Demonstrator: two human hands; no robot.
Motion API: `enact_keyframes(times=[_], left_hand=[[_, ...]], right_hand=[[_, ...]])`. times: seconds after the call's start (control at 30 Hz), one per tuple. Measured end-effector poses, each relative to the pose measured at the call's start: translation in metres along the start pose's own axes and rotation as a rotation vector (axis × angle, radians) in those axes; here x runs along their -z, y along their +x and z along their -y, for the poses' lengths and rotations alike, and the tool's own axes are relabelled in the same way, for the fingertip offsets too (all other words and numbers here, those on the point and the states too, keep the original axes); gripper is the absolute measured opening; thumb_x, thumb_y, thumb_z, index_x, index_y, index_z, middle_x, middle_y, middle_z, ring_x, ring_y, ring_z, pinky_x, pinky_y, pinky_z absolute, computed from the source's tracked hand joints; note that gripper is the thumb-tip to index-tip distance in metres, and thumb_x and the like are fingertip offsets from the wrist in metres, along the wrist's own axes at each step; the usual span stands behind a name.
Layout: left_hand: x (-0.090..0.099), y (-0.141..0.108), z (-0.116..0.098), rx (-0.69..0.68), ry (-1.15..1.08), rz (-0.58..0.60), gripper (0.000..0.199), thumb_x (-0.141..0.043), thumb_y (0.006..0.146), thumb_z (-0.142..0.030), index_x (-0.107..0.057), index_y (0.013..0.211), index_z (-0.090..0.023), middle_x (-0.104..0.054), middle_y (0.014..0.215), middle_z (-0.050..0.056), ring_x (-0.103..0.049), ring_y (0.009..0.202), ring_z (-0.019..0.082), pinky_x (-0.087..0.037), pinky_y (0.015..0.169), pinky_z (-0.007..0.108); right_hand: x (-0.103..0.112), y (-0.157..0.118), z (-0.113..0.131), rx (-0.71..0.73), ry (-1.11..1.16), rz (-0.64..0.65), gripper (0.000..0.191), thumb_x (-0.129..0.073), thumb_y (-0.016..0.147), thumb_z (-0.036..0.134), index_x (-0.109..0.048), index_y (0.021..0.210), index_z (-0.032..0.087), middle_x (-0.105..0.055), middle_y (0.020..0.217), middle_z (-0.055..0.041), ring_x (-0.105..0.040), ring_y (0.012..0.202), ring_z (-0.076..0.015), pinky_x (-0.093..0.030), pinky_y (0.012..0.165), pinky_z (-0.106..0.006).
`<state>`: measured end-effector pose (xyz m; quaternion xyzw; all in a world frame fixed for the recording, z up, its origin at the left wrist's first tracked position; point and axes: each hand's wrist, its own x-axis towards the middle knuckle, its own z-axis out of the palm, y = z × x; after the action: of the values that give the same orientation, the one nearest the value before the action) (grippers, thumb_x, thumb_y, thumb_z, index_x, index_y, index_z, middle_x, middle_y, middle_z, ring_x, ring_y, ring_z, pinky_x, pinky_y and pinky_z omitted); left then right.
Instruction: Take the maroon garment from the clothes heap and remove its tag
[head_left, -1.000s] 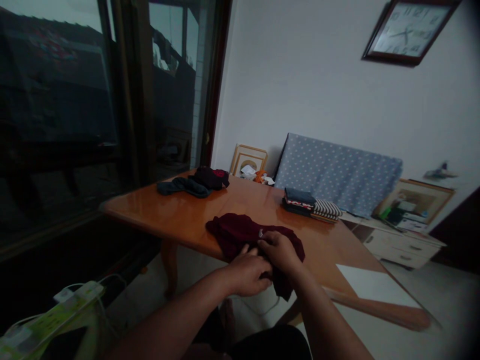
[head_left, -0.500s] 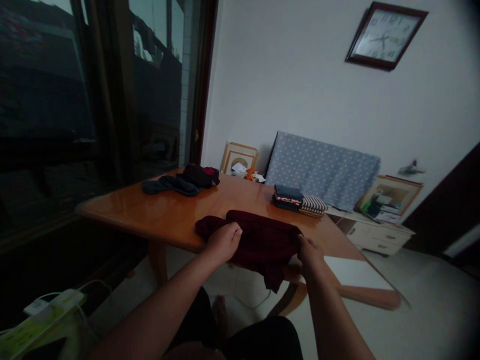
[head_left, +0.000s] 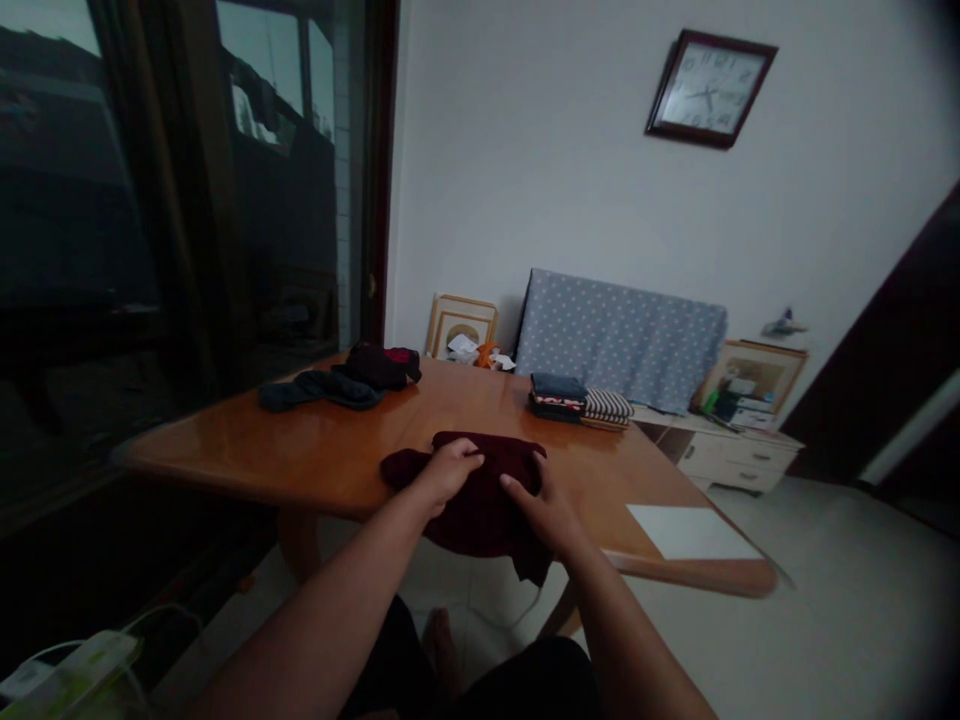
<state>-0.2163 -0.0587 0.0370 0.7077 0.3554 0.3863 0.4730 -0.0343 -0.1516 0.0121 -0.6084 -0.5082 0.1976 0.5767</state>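
Note:
A dark maroon garment (head_left: 480,510) lies bunched and partly folded at the table's near edge, its lower part hanging over. My left hand (head_left: 448,472) is closed on its left part, thumb and fingers pinched together on the cloth. On the right side, my right hand (head_left: 541,505) grips the cloth with the thumb spread over the top and the fingers at the far right edge. The garment's exact kind cannot be made out. One rolled end of it sticks out left of my left hand.
On the wooden table (head_left: 450,395) are a dark clothes heap (head_left: 322,388) at the left and a folded clothes stack (head_left: 559,395) beside striped folded cloth (head_left: 607,405). A white sheet (head_left: 694,532) lies near the right corner. A power strip (head_left: 75,668) is at lower left.
My right hand has moved left toward my left hand, bringing the garment's right side inward, so the garment is narrower. My right thumb now spreads over the cloth. The view has shifted slightly.

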Motion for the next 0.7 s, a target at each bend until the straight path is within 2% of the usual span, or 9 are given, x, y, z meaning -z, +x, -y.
enact_keyframes(times=[0.03, 0.1, 0.2, 0.33, 0.47, 0.6, 0.7], left_hand=[[0.003, -0.001, -0.008, 0.006, -0.210, 0.033, 0.012, -0.063, 0.083, -0.032, -0.061, 0.086, -0.021, -0.067, 0.085, 0.002, -0.064, 0.082, 0.019, -0.049, 0.080, 0.033], [0.013, -0.004, -0.025, 0.002, -0.559, 0.069, 0.016, -0.069, 0.081, -0.030, -0.062, 0.092, -0.020, -0.069, 0.091, 0.001, -0.066, 0.085, 0.017, -0.051, 0.085, 0.031], [0.037, -0.007, -0.051, 0.017, -0.867, 0.039, 0.019, -0.072, 0.079, -0.023, -0.064, 0.095, -0.020, -0.072, 0.097, 0.002, -0.069, 0.090, 0.018, -0.053, 0.091, 0.034], [0.076, -0.009, -0.072, 0.064, -1.018, -0.030, 0.018, -0.059, 0.087, -0.027, -0.069, 0.099, -0.017, -0.076, 0.097, 0.008, -0.071, 0.096, 0.024, -0.056, 0.092, 0.041], [0.103, -0.017, -0.084, 0.016, -1.175, -0.076, 0.027, -0.050, 0.092, -0.023, -0.071, 0.105, -0.012, -0.078, 0.097, 0.011, -0.073, 0.099, 0.026, -0.055, 0.095, 0.044], [0.110, -0.026, -0.098, 0.013, -1.299, -0.126, 0.029, -0.047, 0.094, -0.019, -0.072, 0.103, -0.010, -0.078, 0.090, 0.010, -0.075, 0.093, 0.024, -0.057, 0.094, 0.042], [0.109, -0.031, -0.106, 0.035, -1.314, -0.110, 0.030, -0.047, 0.094, -0.020, -0.073, 0.103, -0.010, -0.078, 0.088, 0.010, -0.075, 0.089, 0.024, -0.058, 0.092, 0.040]], right_hand=[[-0.003, 0.000, -0.001, -0.002, -0.014, -0.007, 0.071, -0.080, 0.065, 0.044, -0.060, 0.131, 0.026, -0.069, 0.123, -0.0073, -0.060, 0.119, -0.0303, -0.048, 0.096, -0.041], [-0.006, 0.002, -0.002, -0.012, -0.008, -0.013, 0.061, -0.076, 0.069, 0.042, -0.063, 0.126, 0.025, -0.071, 0.116, -0.0066, -0.064, 0.111, -0.0293, -0.049, 0.093, -0.040], [-0.004, 0.007, 0.001, -0.045, 0.080, 0.004, 0.036, -0.063, 0.077, 0.037, -0.071, 0.109, 0.023, -0.075, 0.098, -0.0048, -0.067, 0.095, -0.0272, -0.051, 0.084, -0.037], [0.011, 0.007, 0.005, -0.070, 0.126, -0.100, 0.026, -0.056, 0.079, 0.035, -0.073, 0.093, 0.021, -0.074, 0.087, -0.0032, -0.065, 0.086, -0.0249, -0.048, 0.073, -0.032], [0.023, 0.003, 0.002, -0.072, 0.035, -0.220, 0.025, -0.056, 0.079, 0.040, -0.068, 0.075, 0.019, -0.068, 0.073, -0.0037, -0.061, 0.077, -0.0233, -0.043, 0.067, -0.031], [0.022, -0.002, 0.013, -0.029, 0.032, -0.240, 0.026, -0.061, 0.077, 0.045, -0.066, 0.074, 0.020, -0.068, 0.075, -0.0042, -0.061, 0.077, -0.0227, -0.043, 0.070, -0.031], [0.016, -0.009, 0.043, 0.034, 0.118, -0.117, 0.029, -0.062, 0.078, 0.048, -0.067, 0.079, 0.019, -0.069, 0.081, -0.0054, -0.062, 0.080, -0.0227, -0.044, 0.072, -0.032]])
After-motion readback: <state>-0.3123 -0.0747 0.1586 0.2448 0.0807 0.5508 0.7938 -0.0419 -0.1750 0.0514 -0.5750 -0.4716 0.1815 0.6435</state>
